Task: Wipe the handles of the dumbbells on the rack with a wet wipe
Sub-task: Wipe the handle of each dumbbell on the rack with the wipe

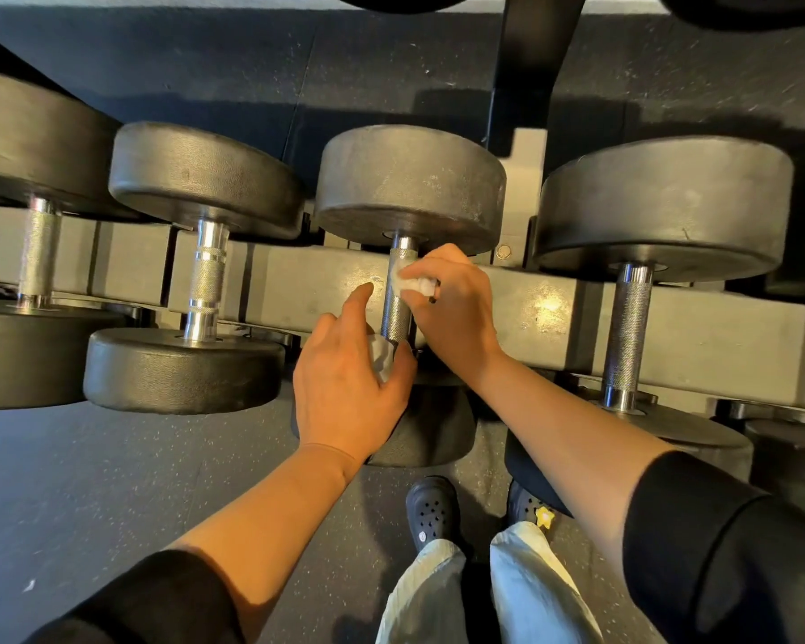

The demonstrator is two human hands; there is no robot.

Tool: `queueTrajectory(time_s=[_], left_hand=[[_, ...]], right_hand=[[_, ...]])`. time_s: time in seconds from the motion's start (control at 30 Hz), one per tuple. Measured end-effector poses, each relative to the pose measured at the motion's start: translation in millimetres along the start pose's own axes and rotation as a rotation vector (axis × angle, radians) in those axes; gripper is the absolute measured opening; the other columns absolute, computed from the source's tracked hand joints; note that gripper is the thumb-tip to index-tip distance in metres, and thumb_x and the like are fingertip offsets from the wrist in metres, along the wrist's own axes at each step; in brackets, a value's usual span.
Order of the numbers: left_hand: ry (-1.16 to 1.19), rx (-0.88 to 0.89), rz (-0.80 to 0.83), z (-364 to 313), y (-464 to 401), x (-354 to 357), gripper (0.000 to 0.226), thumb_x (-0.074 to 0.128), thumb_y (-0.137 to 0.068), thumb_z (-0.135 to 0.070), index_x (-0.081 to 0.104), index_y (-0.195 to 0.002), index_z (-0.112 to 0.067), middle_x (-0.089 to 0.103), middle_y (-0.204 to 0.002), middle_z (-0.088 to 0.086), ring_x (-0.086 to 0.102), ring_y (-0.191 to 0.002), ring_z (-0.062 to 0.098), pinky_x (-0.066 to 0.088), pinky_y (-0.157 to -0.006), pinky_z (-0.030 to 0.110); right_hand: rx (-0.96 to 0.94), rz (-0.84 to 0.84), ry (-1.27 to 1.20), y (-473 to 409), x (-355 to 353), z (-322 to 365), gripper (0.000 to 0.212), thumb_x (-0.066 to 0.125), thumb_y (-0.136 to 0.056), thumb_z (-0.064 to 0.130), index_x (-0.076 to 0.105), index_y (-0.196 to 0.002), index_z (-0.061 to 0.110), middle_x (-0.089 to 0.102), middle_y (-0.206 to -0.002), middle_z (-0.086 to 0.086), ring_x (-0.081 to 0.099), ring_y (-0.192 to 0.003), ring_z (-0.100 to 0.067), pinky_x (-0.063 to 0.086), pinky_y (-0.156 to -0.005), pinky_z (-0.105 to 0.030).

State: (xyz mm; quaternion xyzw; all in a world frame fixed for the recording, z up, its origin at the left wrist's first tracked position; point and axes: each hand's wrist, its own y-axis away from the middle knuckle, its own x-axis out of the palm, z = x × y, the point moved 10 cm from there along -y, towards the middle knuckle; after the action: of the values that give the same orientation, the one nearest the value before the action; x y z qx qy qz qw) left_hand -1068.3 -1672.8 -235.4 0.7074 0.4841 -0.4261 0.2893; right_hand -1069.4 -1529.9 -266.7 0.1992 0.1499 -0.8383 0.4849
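At frame centre, the right hand (451,304) pinches a wipe (410,283) against the handle (398,295) to scrub it; the left hand (349,388) cups another wipe (381,357) at its base, likely steadying the dumbbell on the rack (554,309).

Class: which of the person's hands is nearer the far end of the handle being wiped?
Right. The right hand presses a wipe against the handle near its far end; the left hand sits at the near end.
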Motion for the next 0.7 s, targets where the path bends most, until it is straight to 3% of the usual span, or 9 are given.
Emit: queueTrajectory(time_s=[0.1, 0.2, 0.33, 0.4, 0.47, 0.53, 0.6, 0.7], left_hand=[[0.004, 0.015, -0.004, -1, 1, -1, 0.065, 0.049, -0.079, -0.049, 0.04, -0.137, -0.021, 0.054, -0.09, 0.003, 0.053, -0.076, 0.018, 0.041, -0.063, 0.03], [0.016, 0.024, -0.013, -1, 1, -2, 0.066, 0.045, -0.079, -0.053, 0.041, -0.137, -0.02, 0.053, -0.089, 0.001, 0.054, -0.077, 0.018, 0.041, -0.062, 0.03], [0.017, 0.028, -0.028, -3, 1, -4, 0.066, 0.045, -0.079, -0.053, 0.042, -0.136, -0.019, 0.045, -0.087, -0.006, 0.05, -0.074, 0.014, 0.038, -0.061, 0.028], [0.021, 0.019, -0.03, -1, 1, -4, 0.064, 0.05, -0.08, -0.049, 0.042, -0.136, -0.02, 0.046, -0.086, -0.005, 0.05, -0.074, 0.014, 0.038, -0.061, 0.028], [0.023, 0.005, -0.025, 0, 1, -3, 0.063, 0.055, -0.079, -0.043, 0.042, -0.136, -0.02, 0.048, -0.086, -0.004, 0.052, -0.075, 0.016, 0.04, -0.062, 0.029], [0.024, 0.002, -0.033, 0, 1, -4, 0.063, 0.057, -0.079, -0.04, 0.042, -0.136, -0.019, 0.047, -0.086, -0.005, 0.052, -0.075, 0.016, 0.041, -0.062, 0.03], [0.029, -0.003, -0.044, 0, 1, -5, 0.062, 0.057, -0.078, -0.038, 0.043, -0.135, -0.018, 0.046, -0.086, -0.005, 0.05, -0.075, 0.015, 0.04, -0.062, 0.03], [0.046, -0.022, -0.057, 3, 2, -6, 0.061, 0.058, -0.078, -0.038, 0.044, -0.135, -0.018, 0.046, -0.086, -0.005, 0.048, -0.074, 0.014, 0.038, -0.062, 0.029]], right_hand=[[0.035, 0.113, 0.008, 8, 10, -4, 0.01, 0.067, -0.08, 0.001, 0.074, -0.086, 0.005, 0.063, -0.089, -0.005, 0.055, -0.075, -0.007, 0.038, -0.066, -0.002], [0.141, 0.342, -0.019, 25, 30, -14, 0.008, 0.066, -0.083, 0.001, 0.072, -0.085, 0.003, 0.06, -0.084, 0.002, 0.052, -0.071, 0.003, 0.04, -0.067, -0.005], [0.125, 0.449, 0.013, 28, 35, -10, 0.012, 0.062, -0.084, 0.0, 0.074, -0.084, 0.004, 0.065, -0.088, -0.005, 0.05, -0.069, 0.004, 0.037, -0.065, 0.0], [0.079, 0.382, 0.043, 19, 27, -3, 0.01, 0.063, -0.084, 0.005, 0.073, -0.087, 0.005, 0.061, -0.086, 0.0, 0.048, -0.068, 0.005, 0.035, -0.064, 0.001], [-0.009, 0.201, 0.063, 7, 11, 6, 0.015, 0.06, -0.085, 0.004, 0.073, -0.091, 0.006, 0.061, -0.091, -0.002, 0.053, -0.077, -0.003, 0.038, -0.07, -0.003], [-0.053, 0.073, 0.032, -2, 3, 9, 0.021, 0.055, -0.085, 0.001, 0.072, -0.097, 0.005, 0.063, -0.102, -0.007, 0.058, -0.093, -0.016, 0.047, -0.081, -0.019], [-0.061, 0.041, 0.046, -10, 4, 9, 0.024, 0.053, -0.086, 0.002, 0.072, -0.1, 0.006, 0.063, -0.107, -0.007, 0.057, -0.101, -0.021, 0.047, -0.087, -0.029], [-0.127, 0.037, 0.106, -11, 8, 16, 0.021, 0.054, -0.085, 0.0, 0.073, -0.094, 0.005, 0.065, -0.096, -0.008, 0.058, -0.093, -0.023, 0.048, -0.079, -0.03]])
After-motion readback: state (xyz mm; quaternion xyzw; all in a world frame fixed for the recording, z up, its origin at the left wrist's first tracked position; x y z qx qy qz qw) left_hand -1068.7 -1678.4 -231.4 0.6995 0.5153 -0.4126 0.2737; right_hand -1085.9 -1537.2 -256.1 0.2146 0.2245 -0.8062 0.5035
